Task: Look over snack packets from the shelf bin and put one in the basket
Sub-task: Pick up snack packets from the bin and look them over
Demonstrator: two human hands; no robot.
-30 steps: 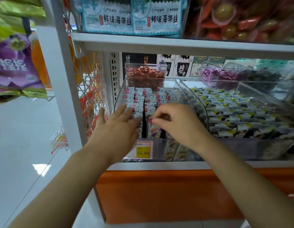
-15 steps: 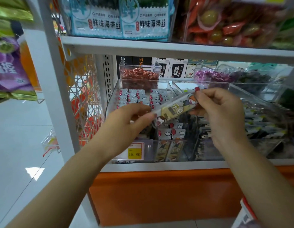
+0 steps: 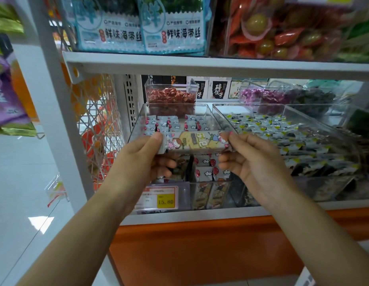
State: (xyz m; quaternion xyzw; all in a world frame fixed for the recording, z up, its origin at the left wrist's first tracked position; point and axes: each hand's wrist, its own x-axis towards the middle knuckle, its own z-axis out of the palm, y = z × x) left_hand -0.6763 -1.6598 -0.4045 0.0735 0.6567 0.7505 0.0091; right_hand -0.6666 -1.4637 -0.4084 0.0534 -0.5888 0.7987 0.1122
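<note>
A long snack packet (image 3: 195, 140) with cartoon figures and a yellow band is stretched level between my two hands above the clear shelf bin (image 3: 138, 122). My left hand (image 3: 142, 159) pinches its left end with thumb on top and fingers curled below. My right hand (image 3: 253, 162) pinches the right end the same way. Below the packet, the bin holds several more small packets (image 3: 206, 174) with red and white cloud print. No basket shows in this view.
A price tag (image 3: 166, 201) reading 15.80 is on the bin's front. A second clear bin (image 3: 282, 139) of green-tipped packets lies to the right. A small tub of red candies (image 3: 171, 98) stands behind. A white shelf (image 3: 200, 65) overhangs; an upright post (image 3: 55, 100) stands left.
My right hand lifted one packet out of the bin. My left hand then took its other end, and the packet went from tilted to level, held between both hands.
</note>
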